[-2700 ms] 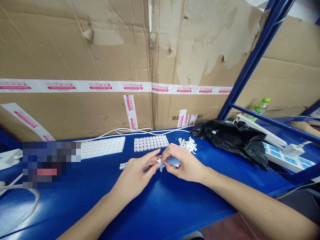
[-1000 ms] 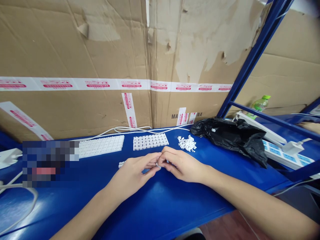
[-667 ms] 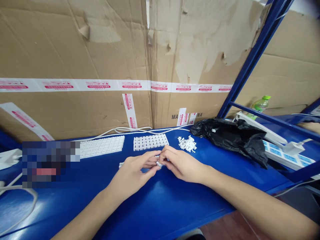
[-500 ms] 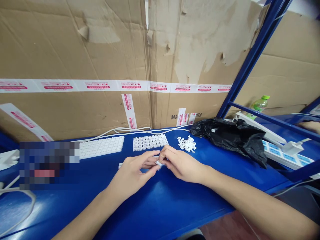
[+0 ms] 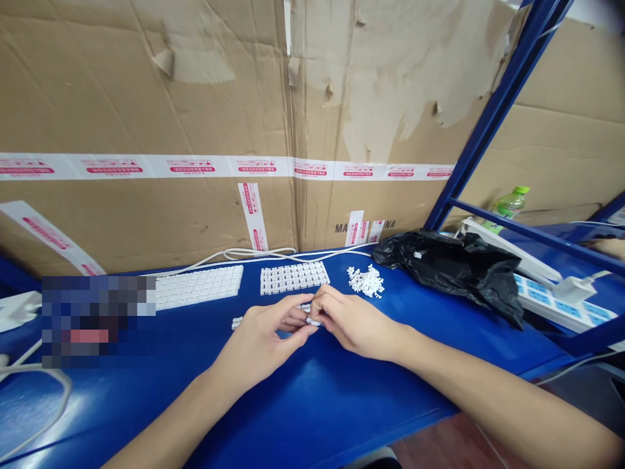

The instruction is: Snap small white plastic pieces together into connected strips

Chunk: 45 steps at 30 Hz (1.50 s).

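Note:
My left hand [image 5: 266, 332] and my right hand [image 5: 351, 322] meet over the blue tabletop, fingertips close together. Between them is a small white plastic piece [image 5: 313, 322], largely covered by the fingers. The left thumb and fingers pinch it from the left, and the curled right fingers press on it from the right. One end of a white row of pieces [image 5: 237, 322] shows past the left hand. Just beyond the hands lies a block of white plastic pieces [image 5: 294, 278] in neat rows. A loose pile of tiny white parts [image 5: 366, 281] sits to its right.
A longer white block of rows [image 5: 200, 286] lies at the left, beside a blurred-out patch. White cables [image 5: 234, 254] run along the cardboard wall [image 5: 195, 215]. On the right are a black plastic bag [image 5: 449, 267], a power strip [image 5: 561, 303], a blue metal frame [image 5: 481, 117] and a green-capped bottle [image 5: 510, 203].
Both hands stay in nearly the same place. The small white piece has turned slightly between the fingertips, and the view has shifted a little.

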Available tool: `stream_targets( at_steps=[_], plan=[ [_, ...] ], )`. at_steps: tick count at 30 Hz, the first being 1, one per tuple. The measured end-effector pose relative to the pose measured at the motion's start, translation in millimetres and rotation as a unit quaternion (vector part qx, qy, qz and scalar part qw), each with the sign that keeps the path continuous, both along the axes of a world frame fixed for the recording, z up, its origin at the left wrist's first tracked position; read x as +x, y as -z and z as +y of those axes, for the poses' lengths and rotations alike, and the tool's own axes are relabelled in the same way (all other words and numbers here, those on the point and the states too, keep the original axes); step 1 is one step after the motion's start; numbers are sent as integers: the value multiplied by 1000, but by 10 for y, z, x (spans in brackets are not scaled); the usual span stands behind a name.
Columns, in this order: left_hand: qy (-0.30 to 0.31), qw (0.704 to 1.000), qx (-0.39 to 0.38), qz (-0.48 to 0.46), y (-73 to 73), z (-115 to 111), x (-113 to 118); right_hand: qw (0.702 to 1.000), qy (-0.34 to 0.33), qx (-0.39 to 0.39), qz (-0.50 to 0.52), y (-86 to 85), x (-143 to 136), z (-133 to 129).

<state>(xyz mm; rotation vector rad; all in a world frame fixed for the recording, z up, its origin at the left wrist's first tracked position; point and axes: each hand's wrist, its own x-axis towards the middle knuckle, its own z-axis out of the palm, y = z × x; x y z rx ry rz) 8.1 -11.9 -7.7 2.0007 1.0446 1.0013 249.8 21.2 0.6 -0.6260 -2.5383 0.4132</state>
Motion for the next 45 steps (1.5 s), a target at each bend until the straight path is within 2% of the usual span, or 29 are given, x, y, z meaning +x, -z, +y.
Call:
stream_targets(
  at_steps=[8, 12, 16, 22, 30, 33, 40, 45],
  plan=[
    [-15, 1000, -8, -23, 7, 13, -7, 996, -5, 88, 3, -20, 13, 21],
    [-3, 999, -33, -35, -12, 5, 25, 996, 1, 85, 1, -21, 5, 18],
    [0, 998, -50, -35, -19, 11, 38, 998, 8, 46, 45, -13, 1, 16],
    [-41, 997, -45, -52, -4, 54, 15, 988, 41, -34, 142, -20, 37, 29],
    [-47, 994, -73, -66, -21, 55, 5, 977, 1, -47, 208, -10, 51, 103],
    [-44, 993, -81, -70, -11, 56, 8, 971, 9, -77, 228, 20, 46, 108],
    [-44, 991, -94, -79, -32, 42, 20, 942, 41, -204, 262, 26, 8, 66],
    [-42, 990, -107, -88, -48, 39, 26, 938, 40, -231, 255, 26, 8, 59]
  ],
)
